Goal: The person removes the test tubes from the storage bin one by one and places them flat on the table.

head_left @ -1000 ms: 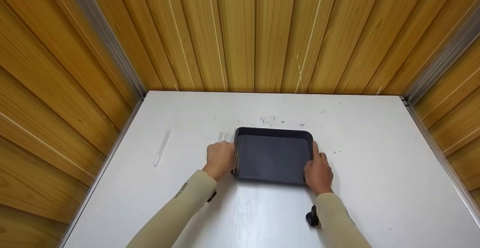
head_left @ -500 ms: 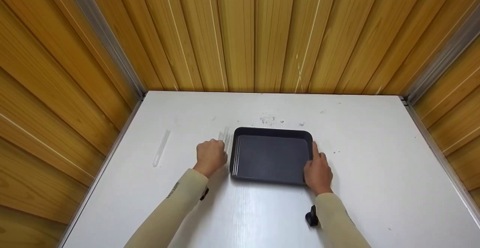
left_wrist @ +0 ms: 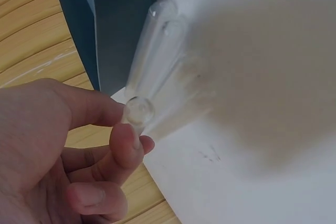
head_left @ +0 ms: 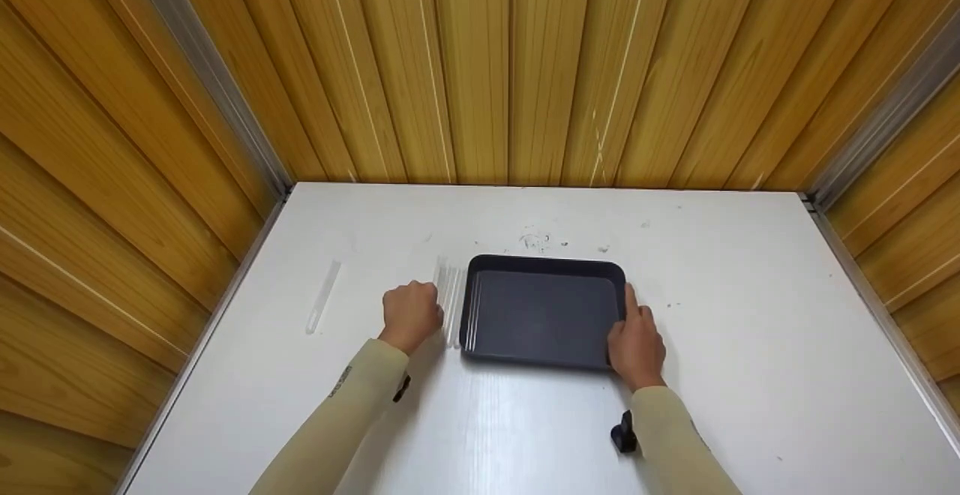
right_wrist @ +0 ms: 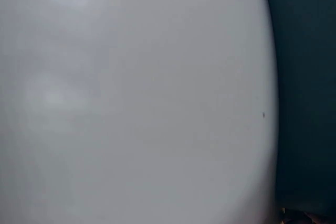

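My left hand (head_left: 411,316) is just left of a dark rectangular baking tray (head_left: 544,315). In the left wrist view its thumb and fingertips pinch a clear test tube (left_wrist: 139,111), whose rounded end faces the camera. Two more clear test tubes (left_wrist: 146,51) lie side by side along the tray's outer left wall; the head view shows these tubes (head_left: 454,311) partly behind the hand. My right hand (head_left: 637,346) grips the tray's right side, thumb at the rim and index finger along the outer wall. In the right wrist view that hand is barely visible.
Another clear tube (head_left: 324,296) lies apart on the white table (head_left: 780,315), at the left. Pale thin streaks run along the tray's inner left side. Wood-patterned walls (head_left: 480,67) enclose the table's back and sides. Dark marks (head_left: 535,241) dot the tabletop behind the tray.
My left hand has moved left, away from the tray's left edge, holding a test tube. More of the tubes beside the tray now shows. The right hand stays in place on the tray.
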### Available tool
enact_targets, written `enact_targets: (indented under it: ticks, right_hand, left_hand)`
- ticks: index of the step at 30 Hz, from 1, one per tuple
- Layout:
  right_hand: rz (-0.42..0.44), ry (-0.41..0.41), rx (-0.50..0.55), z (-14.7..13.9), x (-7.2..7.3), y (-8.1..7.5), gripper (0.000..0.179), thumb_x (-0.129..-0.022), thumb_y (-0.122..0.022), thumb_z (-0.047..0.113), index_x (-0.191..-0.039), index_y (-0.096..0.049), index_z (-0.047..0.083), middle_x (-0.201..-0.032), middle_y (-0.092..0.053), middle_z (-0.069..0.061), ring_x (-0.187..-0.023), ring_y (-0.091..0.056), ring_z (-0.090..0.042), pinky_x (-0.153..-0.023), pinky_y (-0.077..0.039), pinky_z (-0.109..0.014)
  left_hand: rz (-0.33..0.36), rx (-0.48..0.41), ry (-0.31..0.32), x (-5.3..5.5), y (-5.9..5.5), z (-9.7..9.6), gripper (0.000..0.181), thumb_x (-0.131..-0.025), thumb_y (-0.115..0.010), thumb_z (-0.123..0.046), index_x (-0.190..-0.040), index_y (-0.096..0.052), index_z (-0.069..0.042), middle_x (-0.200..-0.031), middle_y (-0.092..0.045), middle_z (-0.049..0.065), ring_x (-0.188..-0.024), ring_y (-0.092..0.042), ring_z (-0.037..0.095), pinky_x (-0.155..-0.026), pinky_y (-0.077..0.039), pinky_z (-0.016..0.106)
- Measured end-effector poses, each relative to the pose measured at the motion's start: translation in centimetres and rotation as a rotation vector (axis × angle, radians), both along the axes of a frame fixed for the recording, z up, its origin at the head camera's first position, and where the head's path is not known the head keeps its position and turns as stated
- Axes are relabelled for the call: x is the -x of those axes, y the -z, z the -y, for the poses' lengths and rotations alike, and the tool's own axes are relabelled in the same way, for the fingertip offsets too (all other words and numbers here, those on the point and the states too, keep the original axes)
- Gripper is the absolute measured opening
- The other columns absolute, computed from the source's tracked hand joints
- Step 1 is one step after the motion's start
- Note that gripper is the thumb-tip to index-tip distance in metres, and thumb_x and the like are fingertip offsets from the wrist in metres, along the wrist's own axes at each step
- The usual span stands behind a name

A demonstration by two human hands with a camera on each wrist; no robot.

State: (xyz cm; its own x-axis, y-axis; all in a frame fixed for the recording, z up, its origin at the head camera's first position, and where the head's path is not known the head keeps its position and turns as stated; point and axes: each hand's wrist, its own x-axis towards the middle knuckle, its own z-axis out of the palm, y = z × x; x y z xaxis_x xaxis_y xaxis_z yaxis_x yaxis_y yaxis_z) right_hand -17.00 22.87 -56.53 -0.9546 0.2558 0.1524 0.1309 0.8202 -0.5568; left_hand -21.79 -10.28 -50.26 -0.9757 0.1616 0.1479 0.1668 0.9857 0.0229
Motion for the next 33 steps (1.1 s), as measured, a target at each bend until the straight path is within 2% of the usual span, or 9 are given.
enact_targets:
  ticks: [6, 11, 17, 23, 28, 33]
  right_hand:
    - [0.017, 0.011, 0.002, 0.0, 0.0, 0.0, 0.06, -0.088, -0.041, 0.005, -0.144, -0.022, 0.015, -0.108, -0.05, -0.02, -0.068, -0.053, -0.029, -0.057, -0.041, -0.041]
    - [0.022, 0.012, 0.003, 0.1, -0.1, -0.1, 0.06, -0.089, -0.04, 0.006, -0.144, -0.022, 0.015, -0.109, -0.05, -0.02, -0.068, -0.053, -0.029, -0.057, -0.041, -0.041]
    - [0.028, 0.01, 0.008, 0.0, 0.0, -0.1, 0.06, -0.089, -0.04, 0.006, -0.145, -0.021, 0.015, -0.11, -0.049, -0.021, -0.067, -0.053, -0.028, -0.057, -0.041, -0.041]
    - [0.035, 0.016, 0.002, 0.0, 0.1, 0.0, 0.059, -0.089, -0.04, 0.006, -0.145, -0.021, 0.015, -0.11, -0.05, -0.02, -0.067, -0.054, -0.028, -0.057, -0.041, -0.041]
    - [0.011, 0.007, 0.001, 0.0, 0.1, 0.1, 0.061, -0.088, -0.041, 0.005, -0.145, -0.022, 0.015, -0.106, -0.05, -0.02, -0.064, -0.052, -0.026, -0.053, -0.039, -0.036]
    - [0.004, 0.004, 0.004, 0.0, 0.1, 0.2, 0.061, -0.088, -0.04, 0.005, -0.145, -0.022, 0.015, -0.105, -0.05, -0.02, -0.064, -0.051, -0.025, -0.052, -0.037, -0.035]
  left_hand:
    - [0.036, 0.03, -0.026, 0.2, 0.5, 0.5, 0.013, -0.074, -0.061, -0.016, -0.062, -0.06, -0.011, -0.057, -0.059, 0.004, -0.048, -0.048, 0.017, -0.042, -0.039, 0.037]
    - [0.054, 0.025, -0.039, 0.2, 0.8, 0.8, 0.014, -0.074, -0.059, -0.013, -0.06, -0.059, -0.011, -0.057, -0.06, 0.005, -0.049, -0.051, 0.018, -0.043, -0.04, 0.038]
    - [0.073, 0.041, -0.051, 0.4, 1.1, 1.0, 0.012, -0.076, -0.058, -0.014, -0.066, -0.062, -0.009, -0.061, -0.062, 0.007, -0.051, -0.054, 0.02, -0.044, -0.042, 0.039]
    - [0.075, 0.062, -0.051, 0.5, 1.4, 1.1, 0.015, -0.078, -0.058, -0.016, -0.066, -0.061, -0.009, -0.059, -0.06, 0.006, -0.049, -0.049, 0.017, -0.044, -0.042, 0.038]
    - [0.045, 0.059, -0.038, 0.5, 1.8, 1.2, 0.021, -0.078, -0.058, -0.015, -0.057, -0.056, -0.01, -0.053, -0.054, 0.002, -0.046, -0.038, 0.014, -0.041, -0.039, 0.036]
    - [0.049, 0.062, -0.038, 0.6, 2.1, 1.2, 0.02, -0.077, -0.059, -0.016, -0.058, -0.057, -0.011, -0.053, -0.056, 0.004, -0.046, -0.044, 0.015, -0.041, -0.04, 0.037]
